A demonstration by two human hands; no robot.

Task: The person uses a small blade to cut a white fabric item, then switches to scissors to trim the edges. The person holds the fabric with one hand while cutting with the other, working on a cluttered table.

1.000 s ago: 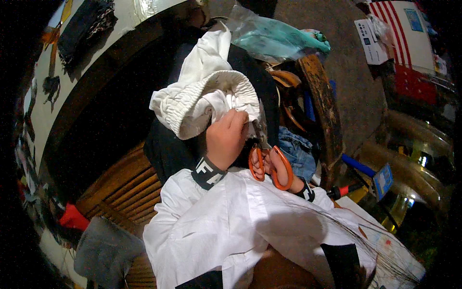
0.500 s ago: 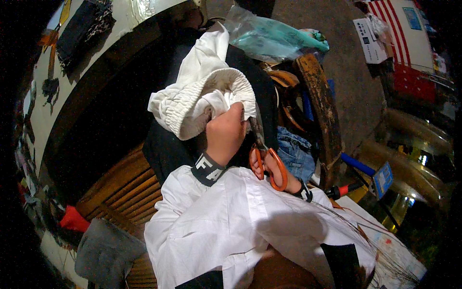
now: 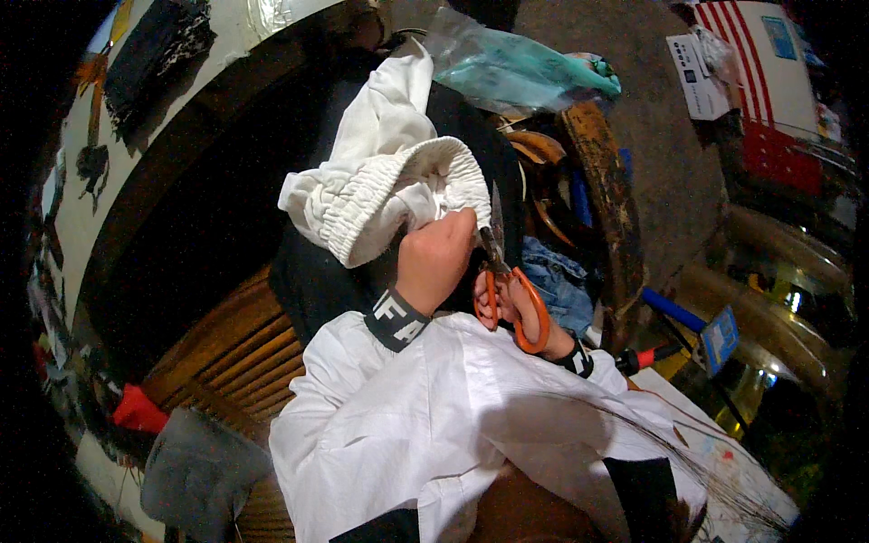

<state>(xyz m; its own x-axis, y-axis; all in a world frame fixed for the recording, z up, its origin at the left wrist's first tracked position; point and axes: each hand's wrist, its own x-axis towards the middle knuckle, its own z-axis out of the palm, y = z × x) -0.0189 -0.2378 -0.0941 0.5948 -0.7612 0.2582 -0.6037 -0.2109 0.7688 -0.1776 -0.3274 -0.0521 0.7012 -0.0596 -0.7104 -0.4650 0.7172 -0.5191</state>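
Right now I have the left hand in a narrow pinch on the white cloth, at the near side of its gathered band; the fingertips are partly hidden by the folds, so I cannot tell exactly what they nip. My right hand holds the scissors, with fingers curled through the orange loops. The loops stand apart and the blades point up and away from me, just beside the band's right edge. Whether metal touches fabric there, I cannot tell.

I judge the step in hand to be trimming at that edge, with the left hand steadying the cloth. The next move, to my mind, calls for a taut edge, a small bite with the tips, and the left fingers kept clear of the blades, which lie close to them.

The white cloth rests over black cloth, its band gaping toward me and its loose part stretching away. Right of it, jeans lie bunched beside a worn wooden edge. Beyond sits a clear bag with something green inside. Out left are a slatted bench and a pale tabletop carrying a dark rag.
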